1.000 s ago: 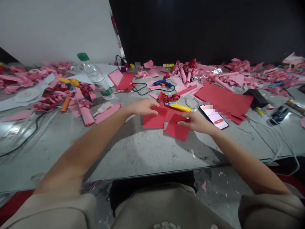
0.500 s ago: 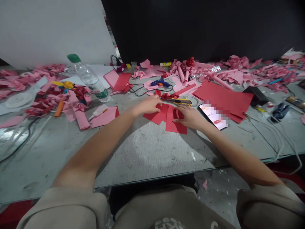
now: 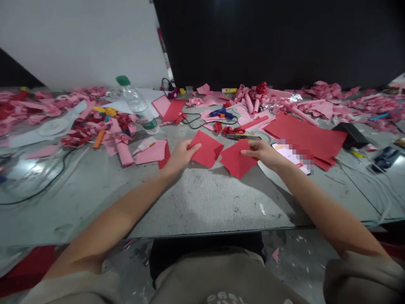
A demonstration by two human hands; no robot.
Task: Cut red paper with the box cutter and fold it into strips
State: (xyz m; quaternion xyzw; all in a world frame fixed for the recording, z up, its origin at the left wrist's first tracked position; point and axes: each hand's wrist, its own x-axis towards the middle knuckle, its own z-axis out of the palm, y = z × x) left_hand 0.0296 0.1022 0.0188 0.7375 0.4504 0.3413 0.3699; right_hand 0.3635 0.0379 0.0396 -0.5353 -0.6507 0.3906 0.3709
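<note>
Red on either side of a narrow gap

Left of the phone (image 3: 294, 161), my left hand (image 3: 182, 156) is pinched nearly flat on the left square (image 3: 208, 148), thumb on top. Just beside the phone, my right hand (image 3: 265, 153) grips the right square (image 3: 236, 161) by its right side, with no more gap than the paper needs. Fingertips underneath are hidden, so I cannot tell how many support it, nor whether each square is a single sheet. Both squares lie left of the phone, apart from each other.

Light pressure near the edges seems best, since a hard thumb could crease them. I should hold both at one height and spare the phone a knock from my right wrist. Left of the phone and slightly beyond lies the knife (image 3: 243, 137); knuckles are safer on its near side.
</note>
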